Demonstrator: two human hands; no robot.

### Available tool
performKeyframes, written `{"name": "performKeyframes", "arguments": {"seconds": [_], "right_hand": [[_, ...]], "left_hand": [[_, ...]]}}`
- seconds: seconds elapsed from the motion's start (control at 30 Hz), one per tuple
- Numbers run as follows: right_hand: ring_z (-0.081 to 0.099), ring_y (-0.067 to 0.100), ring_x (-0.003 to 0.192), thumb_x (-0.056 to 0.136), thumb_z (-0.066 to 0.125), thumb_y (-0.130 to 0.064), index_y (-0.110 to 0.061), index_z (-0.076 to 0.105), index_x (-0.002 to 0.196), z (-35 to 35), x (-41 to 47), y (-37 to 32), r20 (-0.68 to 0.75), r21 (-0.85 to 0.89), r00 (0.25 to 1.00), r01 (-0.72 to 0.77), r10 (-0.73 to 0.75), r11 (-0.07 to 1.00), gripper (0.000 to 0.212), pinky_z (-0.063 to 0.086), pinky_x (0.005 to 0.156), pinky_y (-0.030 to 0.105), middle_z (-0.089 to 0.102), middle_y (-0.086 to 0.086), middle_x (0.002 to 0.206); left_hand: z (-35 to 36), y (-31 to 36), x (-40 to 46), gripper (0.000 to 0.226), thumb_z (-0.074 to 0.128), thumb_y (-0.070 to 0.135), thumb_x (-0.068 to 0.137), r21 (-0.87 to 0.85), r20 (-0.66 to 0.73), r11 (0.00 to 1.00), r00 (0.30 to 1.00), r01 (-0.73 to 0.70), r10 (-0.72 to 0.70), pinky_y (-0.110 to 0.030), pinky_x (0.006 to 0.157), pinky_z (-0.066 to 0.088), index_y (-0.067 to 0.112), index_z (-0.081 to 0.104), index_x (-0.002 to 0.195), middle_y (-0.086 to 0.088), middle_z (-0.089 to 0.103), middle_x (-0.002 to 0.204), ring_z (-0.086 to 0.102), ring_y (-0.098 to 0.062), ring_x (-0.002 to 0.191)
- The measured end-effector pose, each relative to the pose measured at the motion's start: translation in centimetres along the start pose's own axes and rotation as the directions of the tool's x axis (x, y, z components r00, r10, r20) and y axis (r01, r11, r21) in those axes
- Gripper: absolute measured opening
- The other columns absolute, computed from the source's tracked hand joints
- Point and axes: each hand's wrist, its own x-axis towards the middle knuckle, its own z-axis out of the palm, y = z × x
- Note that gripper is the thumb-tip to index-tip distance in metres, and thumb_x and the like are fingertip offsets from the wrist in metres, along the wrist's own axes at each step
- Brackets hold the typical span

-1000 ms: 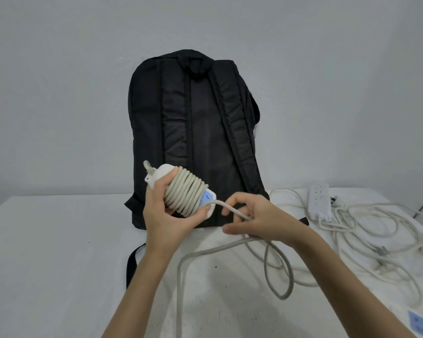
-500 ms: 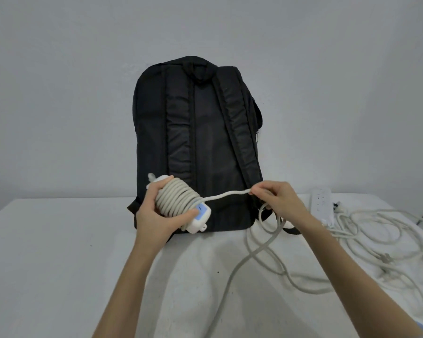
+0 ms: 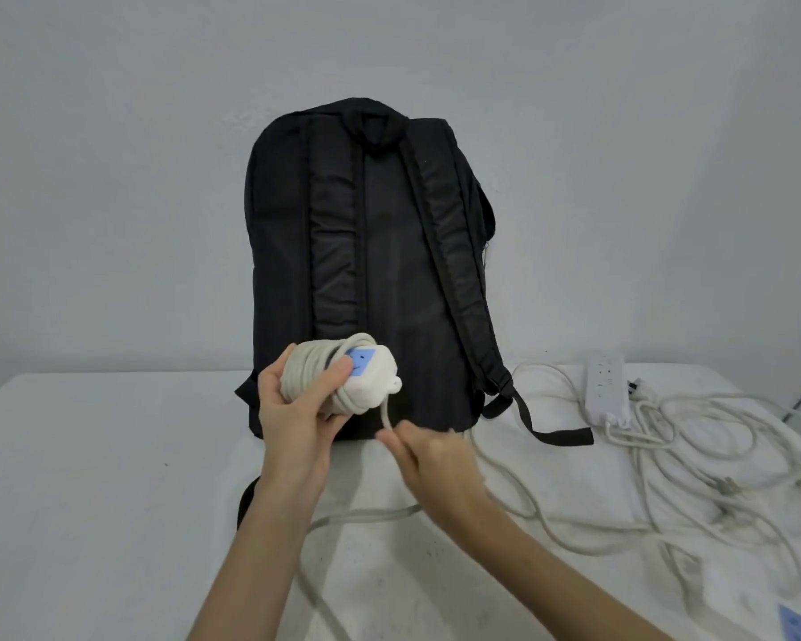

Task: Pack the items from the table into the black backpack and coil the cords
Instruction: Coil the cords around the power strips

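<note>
Here, cord-wrapped power strip [image 3: 343, 379] in left hand's [image 3: 297, 409] grip, pointing right; right hand [image 3: 428, 460] pinching cord [image 3: 386, 416].

Matt black woven cloth backpack [image 3: 375, 270], smooth white plastic power strip [image 3: 607, 386], and rubbery off-white cords [image 3: 694, 460] lower right.

One view only, head-worn, wide-angle. We look forward and down over the white worktop [image 3: 89, 478] from its near side, facing a plain wall [image 3: 112, 178]. Both forearms rise from the bottom edge, so the hands sit close under the lens. The black backpack [image 3: 371, 270] stands upright at frame centre, a little further off, straps toward us. The worktop's right part reaches the frame edge, its lines bowed by the lens. No second view to overlap.
</note>
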Motion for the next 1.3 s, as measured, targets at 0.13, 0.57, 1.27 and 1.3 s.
{"name": "performKeyframes", "arguments": {"seconds": [0.13, 0.57, 1.27, 1.3], "right_hand": [[0.026, 0.013, 0.035, 0.091, 0.041, -0.033, -0.017, 0.038, 0.064, -0.3, -0.8, -2.0, 0.069, 0.023, 0.994, 0.083, -0.085, 0.996, 0.031, 0.016, 0.037, 0.018, 0.038, -0.006, 0.042], [0.050, 0.004, 0.045, 0.095, 0.049, -0.022, -0.023, 0.053, 0.107, -1.7, -2.2, -3.6, 0.518, 0.432, 0.839, -0.423, 0.165, 0.797, 0.013, 0.044, 0.057, 0.017, 0.053, -0.008, 0.054], [0.050, 0.006, 0.054, 0.080, 0.061, -0.044, -0.027, 0.057, 0.078, -9.4, 6.5, -0.7, -0.126, 0.367, 0.984, 0.163, -0.125, 0.916, 0.018, 0.038, 0.052, 0.017, 0.056, -0.012, 0.062], [0.046, 0.006, 0.050, 0.077, 0.063, -0.045, -0.029, 0.050, 0.076, -9.2, 6.6, -0.9, -0.123, 0.437, 0.989, 0.123, -0.076, 0.891, 0.020, 0.036, 0.051, 0.016, 0.052, -0.014, 0.057]], "left_hand": [[0.2, -1.4, -0.4, 0.077, 0.087, 0.013, 0.058, 0.106, -0.184, 0.984, 0.970, -0.142, 0.160, -0.034, 0.074, 0.057, 0.023, 0.047, 0.122, 0.005, 0.053, 0.125, 0.058, -0.019, 0.114], [0.2, -2.7, -0.4, 0.076, 0.090, 0.019, 0.057, 0.350, -0.205, 0.825, 0.823, -0.444, 0.529, -0.029, 0.093, 0.051, 0.023, 0.044, 0.117, 0.020, 0.047, 0.116, 0.052, -0.005, 0.115], [0.1, -0.8, -0.8, 0.068, 0.077, 0.030, 0.062, 0.251, 0.331, 0.871, 0.883, -0.422, 0.333, -0.026, 0.085, 0.051, 0.027, 0.045, 0.122, 0.010, 0.055, 0.114, 0.057, -0.014, 0.109], [0.2, -0.7, -0.9, 0.070, 0.078, 0.033, 0.061, 0.227, 0.333, 0.895, 0.894, -0.385, 0.300, -0.025, 0.083, 0.051, 0.027, 0.045, 0.122, 0.014, 0.057, 0.112, 0.058, -0.011, 0.106]]}}
